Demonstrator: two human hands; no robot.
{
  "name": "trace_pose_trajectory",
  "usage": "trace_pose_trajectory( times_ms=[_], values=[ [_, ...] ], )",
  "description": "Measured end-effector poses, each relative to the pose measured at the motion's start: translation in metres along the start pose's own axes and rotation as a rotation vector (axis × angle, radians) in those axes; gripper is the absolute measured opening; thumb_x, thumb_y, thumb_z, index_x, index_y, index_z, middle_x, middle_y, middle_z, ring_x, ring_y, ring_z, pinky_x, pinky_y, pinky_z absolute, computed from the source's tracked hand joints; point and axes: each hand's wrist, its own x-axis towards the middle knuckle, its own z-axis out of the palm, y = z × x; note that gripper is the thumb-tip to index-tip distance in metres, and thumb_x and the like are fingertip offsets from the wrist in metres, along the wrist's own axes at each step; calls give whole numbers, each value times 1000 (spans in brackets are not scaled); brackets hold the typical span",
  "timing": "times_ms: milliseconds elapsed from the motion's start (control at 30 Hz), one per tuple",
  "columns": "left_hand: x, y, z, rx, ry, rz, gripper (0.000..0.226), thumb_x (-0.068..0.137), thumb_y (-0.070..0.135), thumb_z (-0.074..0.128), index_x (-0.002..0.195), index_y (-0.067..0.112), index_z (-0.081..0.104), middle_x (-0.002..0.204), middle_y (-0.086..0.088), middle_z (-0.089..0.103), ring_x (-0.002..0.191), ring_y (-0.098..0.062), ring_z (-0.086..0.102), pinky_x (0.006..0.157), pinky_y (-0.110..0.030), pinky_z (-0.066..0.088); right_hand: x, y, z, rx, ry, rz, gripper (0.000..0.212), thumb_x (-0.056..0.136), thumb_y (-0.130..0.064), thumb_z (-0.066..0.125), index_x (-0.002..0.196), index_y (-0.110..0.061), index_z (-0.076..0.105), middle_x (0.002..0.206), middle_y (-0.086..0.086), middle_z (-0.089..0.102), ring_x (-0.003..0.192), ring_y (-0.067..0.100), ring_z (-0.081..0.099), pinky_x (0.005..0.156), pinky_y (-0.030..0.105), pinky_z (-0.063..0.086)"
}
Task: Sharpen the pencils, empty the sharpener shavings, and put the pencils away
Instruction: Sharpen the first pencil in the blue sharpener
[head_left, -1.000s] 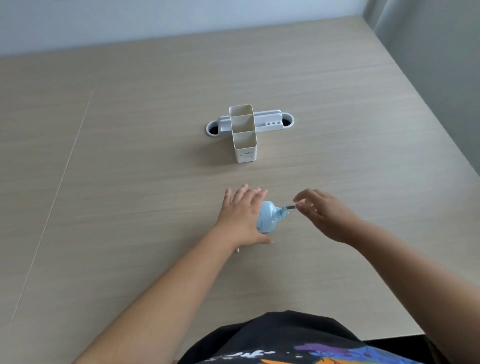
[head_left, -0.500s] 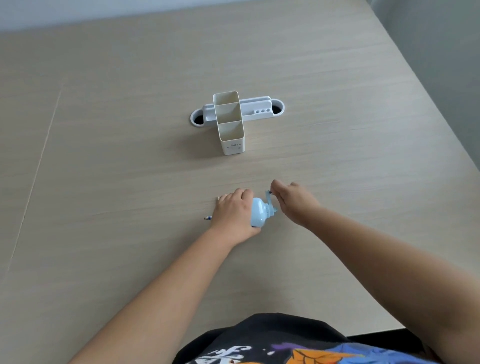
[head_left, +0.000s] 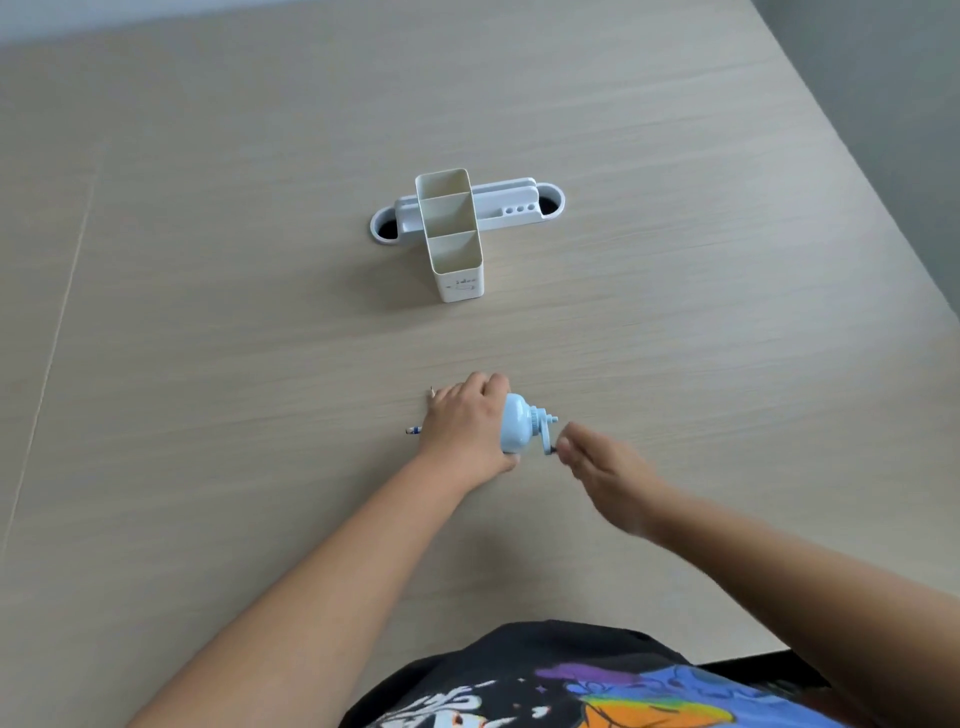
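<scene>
In the head view the left hand (head_left: 470, 426) is closed over the light blue sharpener (head_left: 519, 429) near the middle of the table (head_left: 208, 364), and the right hand (head_left: 605, 470) pinches its crank handle (head_left: 550, 447). A pencil (head_left: 414, 429) sticks out to the left, probably inserted, though the hand hides this. If the left hand loosens, the sharpener could slide and the lead may break

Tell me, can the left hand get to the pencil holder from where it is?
Probably yes. The table between the left hand and the pencil holder lies bare, but that hand is holding down the sharpener.
</scene>
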Motion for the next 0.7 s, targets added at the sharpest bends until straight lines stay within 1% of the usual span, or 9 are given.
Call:
trace_pose_trajectory(
  times_ms=[67,167,267,333,400,467,567,633,700],
  values=[
    [1,0,0,12,-12,12,69,57,43,78,110,18,43,109,-1,53,98,-26,55,89,-37,39,16,-11,-10,60,84,-31,27,99,-27,38,74,-22,48,62,-3,44,61,16,41,62,34,36],
    [0,1,-1,51,-16,72,69,59,42,79,112,18,43,113,-2,52,102,-25,54,92,-36,36,52,-11,-19,45,170,-37,28,100,-27,36,73,-22,42,62,-4,45,67,21,43,65,35,37],
    [-1,2,-2,23,7,66,65,58,40,78,109,17,45,111,-2,52,100,-26,54,91,-36,36,74,9,-13,-264,179,-35,20,99,-30,32,81,-25,40,67,-11,50,84,26,44,77,36,31],
    [-2,2,-2,9,19,53,63,57,40,78,107,17,46,108,-1,53,97,-26,55,89,-36,38,72,21,-7,-515,182,-78,16,96,-30,31,88,-26,44,85,-8,60,92,27,42,78,37,27],
    [-3,3,-2,0,21,42,62,57,39,78,106,18,47,106,-1,54,95,-26,55,86,-36,39,59,30,1,-727,114,-126,16,94,-25,35,99,-24,50,97,-1,59,99,28,42,81,37,28],
    [-3,4,-2,6,15,32,62,57,38,78,107,18,46,106,-2,54,94,-26,56,85,-36,39,38,39,9,-838,65,-274,12,91,-22,39,95,-23,50,89,-1,57,94,28,47,77,35,26],
    [-2,5,-3,28,-6,40,65,57,38,79,108,18,44,108,-2,52,96,-26,55,87,-35,39,9,33,0,-701,120,-399,13,90,-31,38,81,-25,46,75,-8,55,77,20,46,65,32,16],
    [0,5,-5,39,-27,53,68,57,40,80,110,18,43,110,-2,51,99,-25,54,89,-35,38,19,16,-18,-536,215,-407,22,89,-36,31,80,-25,48,76,-9,57,77,15,39,64,31,13],
    [1,3,-6,45,-38,69,69,58,41,79,112,18,43,112,-2,51,102,-25,53,91,-35,37,39,6,-26,-434,290,-369,28,91,-37,26,81,-24,50,79,-11,57,81,14,37,68,29,14]
  ],
)
